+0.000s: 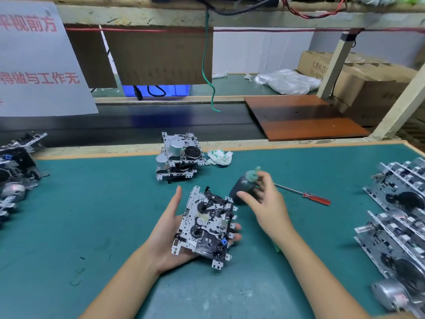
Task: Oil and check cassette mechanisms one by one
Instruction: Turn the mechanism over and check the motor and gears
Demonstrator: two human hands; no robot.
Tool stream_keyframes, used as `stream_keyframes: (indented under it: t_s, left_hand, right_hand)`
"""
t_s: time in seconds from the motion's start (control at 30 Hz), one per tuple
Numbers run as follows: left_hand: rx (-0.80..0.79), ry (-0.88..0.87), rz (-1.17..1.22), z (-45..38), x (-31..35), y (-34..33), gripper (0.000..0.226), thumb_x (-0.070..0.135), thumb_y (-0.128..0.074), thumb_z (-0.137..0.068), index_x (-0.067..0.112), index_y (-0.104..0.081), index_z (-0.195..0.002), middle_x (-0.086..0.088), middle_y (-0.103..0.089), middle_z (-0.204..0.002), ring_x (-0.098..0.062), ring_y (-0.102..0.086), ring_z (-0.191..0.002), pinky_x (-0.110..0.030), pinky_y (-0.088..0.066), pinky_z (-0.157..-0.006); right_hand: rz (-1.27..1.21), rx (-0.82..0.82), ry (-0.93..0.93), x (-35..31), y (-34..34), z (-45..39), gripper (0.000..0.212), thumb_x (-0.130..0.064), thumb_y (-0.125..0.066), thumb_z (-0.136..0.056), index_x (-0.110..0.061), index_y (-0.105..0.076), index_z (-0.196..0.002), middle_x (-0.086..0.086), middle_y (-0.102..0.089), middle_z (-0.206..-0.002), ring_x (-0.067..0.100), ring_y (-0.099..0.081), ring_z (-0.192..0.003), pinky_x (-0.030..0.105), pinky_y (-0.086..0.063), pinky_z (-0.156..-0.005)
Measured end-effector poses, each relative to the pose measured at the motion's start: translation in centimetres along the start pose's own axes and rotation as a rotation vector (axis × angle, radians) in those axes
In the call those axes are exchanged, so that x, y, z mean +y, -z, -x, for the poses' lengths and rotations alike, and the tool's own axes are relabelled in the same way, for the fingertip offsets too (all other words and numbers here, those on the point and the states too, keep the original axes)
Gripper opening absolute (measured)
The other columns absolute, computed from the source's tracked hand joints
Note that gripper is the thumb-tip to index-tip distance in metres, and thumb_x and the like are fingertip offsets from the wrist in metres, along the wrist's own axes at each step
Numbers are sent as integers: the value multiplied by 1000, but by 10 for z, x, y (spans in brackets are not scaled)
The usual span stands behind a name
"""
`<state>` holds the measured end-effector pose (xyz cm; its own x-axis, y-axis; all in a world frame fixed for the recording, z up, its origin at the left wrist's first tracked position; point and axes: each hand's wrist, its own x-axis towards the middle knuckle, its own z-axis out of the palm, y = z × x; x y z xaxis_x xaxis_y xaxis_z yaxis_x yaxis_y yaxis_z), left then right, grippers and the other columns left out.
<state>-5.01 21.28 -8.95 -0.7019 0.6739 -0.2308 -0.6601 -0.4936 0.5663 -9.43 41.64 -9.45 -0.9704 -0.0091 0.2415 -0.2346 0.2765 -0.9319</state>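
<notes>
left hand (170, 229) cradles cassette mechanism (205, 226) | right hand (264, 199) loose beside oil bottle (243, 185) | bare mat (92, 215) left

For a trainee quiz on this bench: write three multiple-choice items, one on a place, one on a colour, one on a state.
1. Where does the screwdriver lie?
A. On the mat right of the oil bottle
B. On the stacked mechanisms
C. In the left hand

2. What colour is the screwdriver's handle?
A. Blue
B. Red
C. Yellow

3. What is the left hand doing?
A. Hanging idle
B. Holding a cassette mechanism
C. Holding the bottle

Answers:
1 A, it rests on the green mat beyond the oil bottle.
2 B, the handle shows red.
3 B, the cassette mechanism rests in its palm, fingers under the far edge.
</notes>
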Motion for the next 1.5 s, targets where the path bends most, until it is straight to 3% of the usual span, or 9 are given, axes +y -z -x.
stream_keyframes:
  t_s: [0.17, 0.33, 0.53, 0.73, 0.83, 0.93, 1.03, 1.23, 1.5]
  left_hand:
    - [-154, 135, -76, 3, -2, 1, 104, 79, -49, -75, -2, -40, -141, -34, -36, -143, -51, -40, -128, -57, -22, -113]
    - [-138, 234, -83, 8, -3, -7, 97, 76, -54, -73, 5, -47, -139, -29, -46, -138, -45, -56, -114, -55, -36, -106]
    - [55, 316, -210, 4, -2, -11, 81, 70, -49, -73, 8, -65, -122, -19, -62, -124, -32, -64, -106, -44, -49, -95]
    - [212, 379, -468, -1, 16, -18, 72, 77, -46, -66, 11, -73, -76, -11, -69, -87, -24, -65, -82, -32, -51, -80]
    - [472, 176, -767, 12, 23, -15, 86, 82, -35, -72, 2, -67, -77, -15, -63, -80, -22, -59, -61, -32, -51, -71]
    - [927, -149, -1478, 39, 11, -19, 93, 90, -20, -65, 11, -67, -70, -4, -69, -62, -20, -65, -55, -32, -54, -68]
    - [910, -181, -1984, 64, -23, -24, 96, 99, -4, -53, 21, -58, -68, 6, -60, -58, -10, -56, -58, -27, -46, -60]
    - [789, -485, -2068, 59, -47, -28, 56, 86, -49, -55, 35, -28, -58, 7, -47, -47, -11, -54, -50, -24, -33, -46]
    - [1023, -696, -2067, 46, -58, -27, 59, 75, -47, -54, 19, -46, -40, 0, -42, -30, -20, -46, -27, -17, -28, -35]
  right_hand:
    - [436, -47, 84, -8, -3, 4, 48, -32, -67, -86, -28, -43, -127, -8, -58, -118, 11, -53, -108, 23, -37, -87]
    - [396, 365, 166, -34, 22, 27, 16, -30, -53, -94, -22, -48, -107, -14, -55, -81, 11, -51, -66, 29, -33, -64]
    - [774, -498, 325, -41, 44, 74, 50, -58, -23, -91, -28, -56, -113, -18, -52, -99, -1, -41, -95, 24, -34, -87]
    - [1005, -343, 608, -33, 46, 89, 53, -69, -46, -75, -19, -61, -74, -10, -55, -67, 12, -50, -61, 23, -34, -62]
    - [1033, -243, 606, -28, 43, 91, 52, -68, -42, -77, -19, -59, -69, -11, -52, -62, 11, -48, -56, 21, -34, -56]
    - [1014, -161, 578, -24, 40, 95, 51, -66, -43, -79, -18, -53, -64, -11, -44, -60, 11, -40, -55, 21, -32, -53]
    - [992, -131, 600, -22, 33, 96, 50, -65, -45, -77, -17, -50, -61, -12, -38, -60, 12, -37, -54, 24, -26, -56]
    - [1017, -102, 589, -19, 33, 92, 47, -61, -46, -76, -17, -51, -60, -7, -45, -55, 16, -47, -51, 26, -27, -56]
    - [1004, -158, 604, -20, 34, 87, 48, -63, -48, -73, -18, -51, -59, -9, -44, -54, 13, -46, -47, 20, -29, -47]
